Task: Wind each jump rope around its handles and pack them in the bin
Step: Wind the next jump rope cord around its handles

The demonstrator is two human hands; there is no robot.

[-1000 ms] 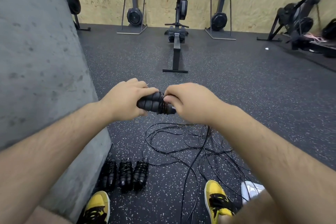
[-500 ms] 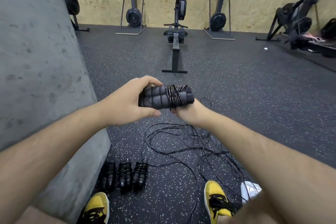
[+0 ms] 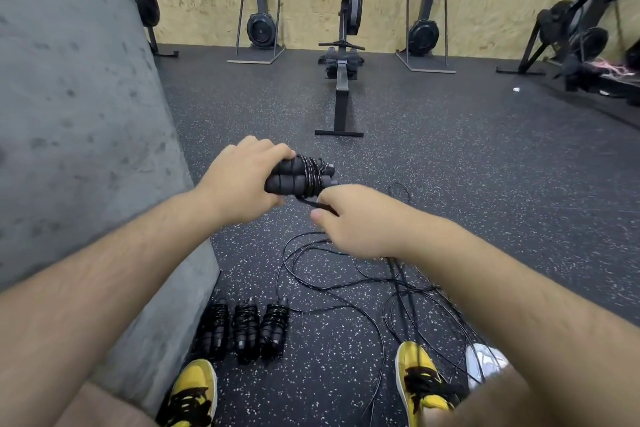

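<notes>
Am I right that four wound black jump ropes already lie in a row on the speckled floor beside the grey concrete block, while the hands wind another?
Not quite: the head view shows three wound black jump ropes in that row, not four. They do lie on the speckled floor beside the grey concrete block, while the left hand holds the handles and the right hand winds the rope.

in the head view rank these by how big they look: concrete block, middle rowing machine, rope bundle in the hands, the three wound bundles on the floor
1. concrete block
2. middle rowing machine, though it stands far off
3. rope bundle, held by the left hand and right hand
4. each wound bundle on the floor; all three look alike, and near the held one in size
</notes>
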